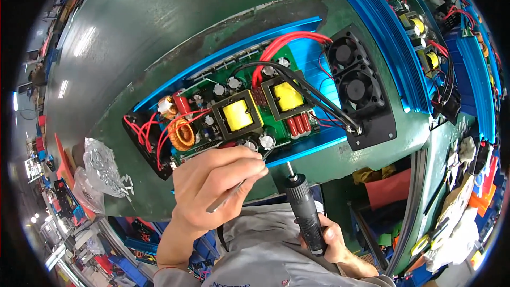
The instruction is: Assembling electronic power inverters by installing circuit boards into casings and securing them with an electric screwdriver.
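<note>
My left hand (218, 188) is closed around slim metal tweezers (227, 197), whose tip is at the near edge of a green circuit board. The board lies in a blue metal housing (313, 147) and carries two yellow-cored transformers (237, 115), a copper toroid coil (182, 134) and red and black wires. Held low in front of my body, a black electric screwdriver (304, 213) is gripped by my right hand (334, 242). Its bit points up toward the housing's near side, apart from the board. A black end plate with two fans (357, 82) sits at the housing's right end.
Crumpled clear plastic bags (101, 167) lie on the green bench (122, 26) at the left. More blue housings (385, 37) with boards line the right side. Below the bench's near edge is an open shelf with a reddish sheet (390, 188). Gloves and rags lie at the far right.
</note>
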Tool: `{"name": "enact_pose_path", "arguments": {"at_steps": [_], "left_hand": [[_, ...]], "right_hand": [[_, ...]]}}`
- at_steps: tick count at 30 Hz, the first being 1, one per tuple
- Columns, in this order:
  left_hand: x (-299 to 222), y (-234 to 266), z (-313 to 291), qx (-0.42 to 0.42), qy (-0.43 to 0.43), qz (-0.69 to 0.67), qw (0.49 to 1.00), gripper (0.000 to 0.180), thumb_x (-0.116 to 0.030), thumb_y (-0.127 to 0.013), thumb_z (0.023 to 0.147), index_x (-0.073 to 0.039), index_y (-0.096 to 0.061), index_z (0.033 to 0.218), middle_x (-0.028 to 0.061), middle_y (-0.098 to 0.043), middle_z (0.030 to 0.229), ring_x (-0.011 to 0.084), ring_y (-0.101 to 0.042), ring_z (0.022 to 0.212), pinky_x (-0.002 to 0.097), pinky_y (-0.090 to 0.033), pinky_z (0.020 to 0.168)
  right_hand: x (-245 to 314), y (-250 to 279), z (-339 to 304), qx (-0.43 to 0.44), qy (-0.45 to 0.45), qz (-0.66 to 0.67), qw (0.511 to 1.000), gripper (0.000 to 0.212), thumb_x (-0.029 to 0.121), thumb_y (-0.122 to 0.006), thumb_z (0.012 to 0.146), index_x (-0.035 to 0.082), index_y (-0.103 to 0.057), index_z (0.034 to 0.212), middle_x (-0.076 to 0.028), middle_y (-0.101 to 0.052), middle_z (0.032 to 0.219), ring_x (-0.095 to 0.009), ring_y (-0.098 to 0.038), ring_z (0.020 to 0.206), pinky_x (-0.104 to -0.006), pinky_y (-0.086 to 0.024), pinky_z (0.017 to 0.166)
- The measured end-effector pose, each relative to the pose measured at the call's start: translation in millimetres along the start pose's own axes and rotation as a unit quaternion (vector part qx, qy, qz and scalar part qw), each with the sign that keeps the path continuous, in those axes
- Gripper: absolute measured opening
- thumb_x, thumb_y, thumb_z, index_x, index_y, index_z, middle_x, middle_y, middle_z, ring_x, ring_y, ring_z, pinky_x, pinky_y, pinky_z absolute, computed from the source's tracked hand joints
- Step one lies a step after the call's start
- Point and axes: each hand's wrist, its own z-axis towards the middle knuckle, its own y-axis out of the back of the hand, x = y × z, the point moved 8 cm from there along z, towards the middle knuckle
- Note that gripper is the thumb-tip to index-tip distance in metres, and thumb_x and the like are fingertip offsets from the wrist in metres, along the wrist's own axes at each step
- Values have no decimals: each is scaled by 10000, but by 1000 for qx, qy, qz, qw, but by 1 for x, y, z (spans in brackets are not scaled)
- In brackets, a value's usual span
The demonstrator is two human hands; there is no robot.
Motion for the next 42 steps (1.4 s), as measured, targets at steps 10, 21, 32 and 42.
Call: {"name": "enact_pose_path", "arguments": {"at_steps": [10,21,32,42], "left_hand": [[-27,-9,14,135,-49,224,964,289,-78,-736,764,-20,-730,1047,51,-620,919,186,-593,705,283,-475,572],[-31,-33,16,216,-106,313,919,269,-99,-740,786,-3,-717,1036,35,-500,828,170,-574,697,299,-443,496],[-27,-26,11,292,-200,244,903,270,-140,-665,650,63,-695,826,97,-603,1027,207,-578,918,225,-487,548],[-19,69,-24,-63,-4,198,978,219,-87,-810,762,-73,-742,969,23,-638,827,162,-613,680,277,-482,569]], "right_hand": [[18,-8,-7,-30,34,-83,996,831,752,-342,975,-38,-536,1146,-106,-637,856,-142,-590,728,-302,-486,678],[18,-4,-4,-53,22,-110,992,878,757,-232,985,-49,-534,1157,-114,-658,862,-149,-616,753,-299,-496,697],[6,-8,9,22,-9,-20,1000,927,753,-243,988,-69,-533,1304,-132,-628,694,-173,-564,566,-300,-445,548],[-8,38,1,-147,99,-191,965,832,702,-203,1011,5,-552,1303,-40,-571,672,-132,-529,559,-272,-399,514]]}}
